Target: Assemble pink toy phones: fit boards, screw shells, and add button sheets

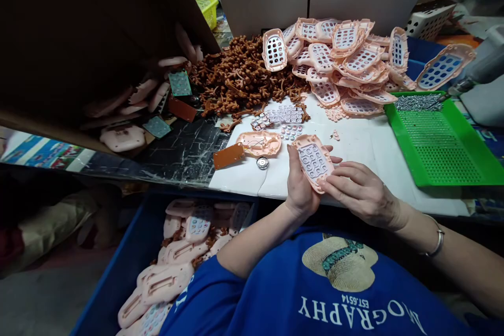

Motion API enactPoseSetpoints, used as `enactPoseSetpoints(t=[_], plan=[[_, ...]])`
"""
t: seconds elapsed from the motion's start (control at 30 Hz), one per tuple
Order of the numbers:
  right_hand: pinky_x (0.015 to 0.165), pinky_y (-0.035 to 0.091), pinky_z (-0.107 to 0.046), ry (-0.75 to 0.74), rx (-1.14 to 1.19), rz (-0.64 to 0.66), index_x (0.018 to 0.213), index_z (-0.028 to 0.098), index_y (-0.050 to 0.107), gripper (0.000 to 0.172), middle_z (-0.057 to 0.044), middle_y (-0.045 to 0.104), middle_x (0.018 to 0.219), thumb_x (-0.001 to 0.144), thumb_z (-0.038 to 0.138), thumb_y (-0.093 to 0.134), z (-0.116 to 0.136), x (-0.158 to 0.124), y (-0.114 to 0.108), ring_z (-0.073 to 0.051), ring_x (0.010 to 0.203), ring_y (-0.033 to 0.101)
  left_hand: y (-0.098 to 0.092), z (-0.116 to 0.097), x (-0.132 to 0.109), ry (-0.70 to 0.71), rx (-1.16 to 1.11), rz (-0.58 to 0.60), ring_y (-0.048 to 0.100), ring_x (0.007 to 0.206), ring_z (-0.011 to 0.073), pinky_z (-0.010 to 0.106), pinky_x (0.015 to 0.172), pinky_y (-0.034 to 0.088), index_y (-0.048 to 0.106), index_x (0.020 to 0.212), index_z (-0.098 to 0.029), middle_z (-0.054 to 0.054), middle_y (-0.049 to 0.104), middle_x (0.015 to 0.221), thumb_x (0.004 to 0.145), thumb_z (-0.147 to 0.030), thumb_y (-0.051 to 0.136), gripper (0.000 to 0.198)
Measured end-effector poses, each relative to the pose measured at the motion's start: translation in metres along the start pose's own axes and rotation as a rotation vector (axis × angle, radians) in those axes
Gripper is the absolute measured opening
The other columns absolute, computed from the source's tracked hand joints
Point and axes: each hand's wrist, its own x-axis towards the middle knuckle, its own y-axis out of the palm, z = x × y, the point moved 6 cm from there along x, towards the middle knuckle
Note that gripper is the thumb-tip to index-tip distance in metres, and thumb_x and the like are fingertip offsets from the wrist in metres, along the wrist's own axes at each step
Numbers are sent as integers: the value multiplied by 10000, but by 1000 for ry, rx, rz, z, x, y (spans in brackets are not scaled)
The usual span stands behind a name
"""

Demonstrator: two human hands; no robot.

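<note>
The left hand [298,181] grips a pale pink plastic shell [303,142], an oblong with rounded corners, held tilted just above the near edge of a white sheet [394,168]. The right hand [364,189] has bent fingers, their tips touching the shell's lower right edge; whether they pinch it, I cannot tell. Inside the shell sits a whitish keypad [314,161] with rows of raised rings.

Just beyond, on the sheet, a shallow pink half-shell [270,143] holds thin wires, near a flat orange-brown board [229,156] and a round, metallic disc [262,163]. Behind them lie small white keypads [283,114], then a tangled heap of knobbly brown pieces [240,79] and a stack of pink grids [326,60] with rounded holes. To the right, a glossy green tray [437,149] with a dotted floor bears fine silvery screws [419,102]. At lower left, a blue bin [110,268] holds smooth pink casings [167,283].
</note>
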Motion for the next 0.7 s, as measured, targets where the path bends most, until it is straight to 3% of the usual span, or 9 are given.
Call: enactPoseSetpoints(t=[0.2,0.33,0.47,0.6,0.7], plan=[[1001,535,-483,116,27,-52,1214,62,612,373,-137,682,1077,845,91,655,-4,-2,-2,-241,1086,583,5,2,-2,-11,32,27,699,716,211,319,752,531,700,941,-91,117,712,743,895,-754,221,819],[1011,523,-496,60,14,-20,1181,81,639,309,-121,696,1096,874,78,605,0,-1,-2,-232,1079,592,6,3,-4,-41,26,22,683,673,191,302,726,527,704,912,-90,114,708,734,902,-745,215,817],[911,560,-430,-21,-67,-68,1079,80,685,225,-109,733,1023,892,64,561,6,0,-5,-212,1015,635,4,7,-1,-70,-1,21,671,637,191,314,705,535,699,896,-84,122,704,720,906,-740,164,846],[892,546,-426,-26,-139,-93,1010,75,695,182,-93,756,970,885,61,565,3,0,-13,-214,952,662,5,12,6,-120,-4,38,705,802,243,367,815,544,679,953,-92,148,715,816,910,-733,145,835],[899,524,-436,25,-231,-33,1053,85,679,200,-82,757,1015,895,64,559,-13,-10,-26,-219,954,664,4,4,12,-62,61,42,673,1019,238,373,941,506,612,1124,-152,137,699,1033,962,-645,218,651]])
